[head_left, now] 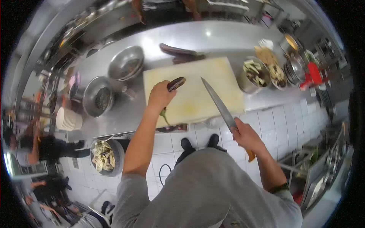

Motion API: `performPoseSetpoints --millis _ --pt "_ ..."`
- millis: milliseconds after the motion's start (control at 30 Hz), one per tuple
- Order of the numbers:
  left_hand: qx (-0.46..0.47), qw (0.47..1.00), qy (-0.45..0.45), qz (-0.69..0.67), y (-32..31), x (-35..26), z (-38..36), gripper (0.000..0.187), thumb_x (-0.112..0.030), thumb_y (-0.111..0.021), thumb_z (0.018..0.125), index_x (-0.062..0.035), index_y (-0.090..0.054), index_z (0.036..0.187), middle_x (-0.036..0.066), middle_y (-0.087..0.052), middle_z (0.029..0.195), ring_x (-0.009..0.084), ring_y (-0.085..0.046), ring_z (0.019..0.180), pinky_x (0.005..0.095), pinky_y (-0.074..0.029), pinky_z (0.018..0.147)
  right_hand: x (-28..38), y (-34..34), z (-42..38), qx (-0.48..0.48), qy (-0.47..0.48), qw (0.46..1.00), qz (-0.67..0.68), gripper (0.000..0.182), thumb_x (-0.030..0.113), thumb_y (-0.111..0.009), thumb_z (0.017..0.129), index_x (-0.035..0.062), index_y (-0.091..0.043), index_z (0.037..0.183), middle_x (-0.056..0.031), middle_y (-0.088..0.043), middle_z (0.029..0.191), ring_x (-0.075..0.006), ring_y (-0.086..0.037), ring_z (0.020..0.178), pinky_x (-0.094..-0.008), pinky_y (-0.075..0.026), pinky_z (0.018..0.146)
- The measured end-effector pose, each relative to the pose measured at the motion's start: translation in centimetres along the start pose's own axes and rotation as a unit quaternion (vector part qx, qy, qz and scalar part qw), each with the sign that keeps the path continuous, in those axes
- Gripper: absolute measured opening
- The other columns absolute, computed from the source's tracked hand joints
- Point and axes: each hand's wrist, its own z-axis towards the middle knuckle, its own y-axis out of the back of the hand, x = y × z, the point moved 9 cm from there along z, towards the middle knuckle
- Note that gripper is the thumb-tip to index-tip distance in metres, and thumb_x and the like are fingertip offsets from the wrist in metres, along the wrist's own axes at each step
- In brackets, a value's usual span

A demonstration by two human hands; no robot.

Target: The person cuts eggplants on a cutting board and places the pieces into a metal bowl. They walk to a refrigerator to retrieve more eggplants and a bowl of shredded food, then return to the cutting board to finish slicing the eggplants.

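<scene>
My left hand (159,97) is closed around a dark purple eggplant (176,84) over the left part of a pale cutting board (205,78). The eggplant's dark end sticks out past my fingers, and its green stem hangs below my palm. My right hand (246,135) grips a long kitchen knife (218,102) by its yellowish handle, near the board's front right corner. The blade points up and left over the board, apart from the eggplant. Behind the board lie more whole eggplants (176,50) on the metal table.
Two steel bowls (118,62) and a stack of white containers (69,118) stand at left. To the right is a steel pot (249,85) with cut eggplant pieces. A bin (118,155) of peelings sits on the floor. Other people are at left and across the table (152,32).
</scene>
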Motion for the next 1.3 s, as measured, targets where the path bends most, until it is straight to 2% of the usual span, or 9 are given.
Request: performPoseSetpoints --millis 100,333,533,633,667,733,833,867,1300 --pt "0.003 0.998 0.004 0.066 -6.7 -2.1 0.9 0.040 -0.033 -0.075 0.080 -0.0020 -0.069 0.106 0.021 -0.070 0.104 0.0395 -0.066 0.105 0.0481 -0.053 0.094 0.0 0.5 0.2 -0.034 0.021 0.997 -0.065 0.027 0.016 -0.053 0.098 -0.0008 -0.049 0.120 -0.0315 -0.065 0.084 -0.0535 -0.062 0.083 -0.0607 -0.047 0.076" --pt "0.030 0.994 -0.006 0.104 -10.6 -3.0 0.2 0.041 -0.033 -0.077 0.079 -0.0011 -0.070 0.103 0.020 -0.070 0.106 0.0381 -0.065 0.106 0.0477 -0.052 0.095 -2.0 0.0 2.3 0.034 0.014 0.991 -0.127 0.035 0.011 -0.050 0.095 -0.0042 -0.049 0.126 -0.0273 -0.068 0.086 -0.0470 -0.066 0.082 -0.0575 -0.051 0.076" --pt "0.005 0.991 -0.028 0.130 -10.4 -3.9 0.2 0.040 -0.032 -0.076 0.079 -0.0001 -0.070 0.103 0.019 -0.070 0.107 0.0394 -0.064 0.105 0.0491 -0.052 0.092 -3.7 -1.3 5.9 0.072 -0.001 0.987 -0.142 0.033 0.006 -0.052 0.090 -0.0036 -0.051 0.122 -0.0292 -0.069 0.090 -0.0477 -0.068 0.088 -0.0560 -0.054 0.081" --pt "0.014 0.998 0.031 0.051 -9.5 -2.6 0.9 0.035 -0.022 -0.077 0.080 -0.0008 -0.067 0.106 0.017 -0.070 0.100 0.0321 -0.067 0.102 0.0441 -0.056 0.085 -2.9 -2.6 10.8 0.035 0.104 0.986 -0.126 0.030 0.004 -0.051 0.090 -0.0029 -0.051 0.119 -0.0301 -0.069 0.090 -0.0483 -0.068 0.090 -0.0568 -0.053 0.082" --pt "-0.025 0.993 0.080 -0.080 -8.5 -1.3 0.7 0.036 -0.019 -0.077 0.081 -0.0016 -0.065 0.111 0.016 -0.069 0.103 0.0303 -0.066 0.103 0.0432 -0.056 0.084 -2.7 -1.8 10.8 0.028 0.101 0.987 -0.119 0.029 0.005 -0.051 0.090 -0.0032 -0.051 0.118 -0.0302 -0.068 0.090 -0.0485 -0.068 0.089 -0.0571 -0.053 0.082" --pt "-0.100 0.923 0.161 -0.335 -6.8 1.5 0.0 0.042 -0.012 -0.077 0.084 -0.0033 -0.059 0.121 0.015 -0.068 0.109 0.0268 -0.066 0.105 0.0413 -0.058 0.080 -2.0 1.3 10.3 0.010 0.091 0.990 -0.103 0.028 0.005 -0.051 0.090 -0.0037 -0.051 0.116 -0.0305 -0.068 0.089 -0.0487 -0.068 0.088 -0.0575 -0.053 0.081" --pt "-0.200 0.829 0.202 -0.482 -6.1 0.8 -3.7 0.050 -0.007 -0.076 0.086 -0.0067 -0.049 0.128 0.011 -0.060 0.113 0.0219 -0.063 0.096 0.0376 -0.057 0.079 -1.2 3.6 6.0 0.028 0.037 0.995 -0.091 0.020 0.013 -0.050 0.100 -0.0007 -0.046 0.114 -0.0297 -0.065 0.082 -0.0499 -0.065 0.082 -0.0590 -0.048 0.076" --pt "-0.180 0.837 0.197 -0.478 -6.6 0.7 -4.3 0.052 -0.009 -0.076 0.088 -0.0069 -0.046 0.130 0.013 -0.056 0.121 0.0239 -0.065 0.095 0.0406 -0.059 0.080 -0.7 3.4 4.8 0.041 0.035 0.994 -0.091 0.020 0.014 -0.050 0.100 -0.0008 -0.046 0.113 -0.0295 -0.065 0.082 -0.0501 -0.064 0.081 -0.0593 -0.047 0.076" --pt "-0.180 0.842 0.207 -0.464 -8.7 1.9 -8.5 0.037 -0.013 -0.078 0.091 -0.0009 -0.050 0.112 0.011 -0.064 0.105 0.0172 -0.066 0.093 0.0335 -0.061 0.078 -1.5 -0.4 2.0 0.091 -0.009 0.990 -0.111 0.023 0.010 -0.044 0.100 -0.0022 -0.047 0.119 -0.0301 -0.067 0.086 -0.0506 -0.065 0.084 -0.0596 -0.048 0.076"
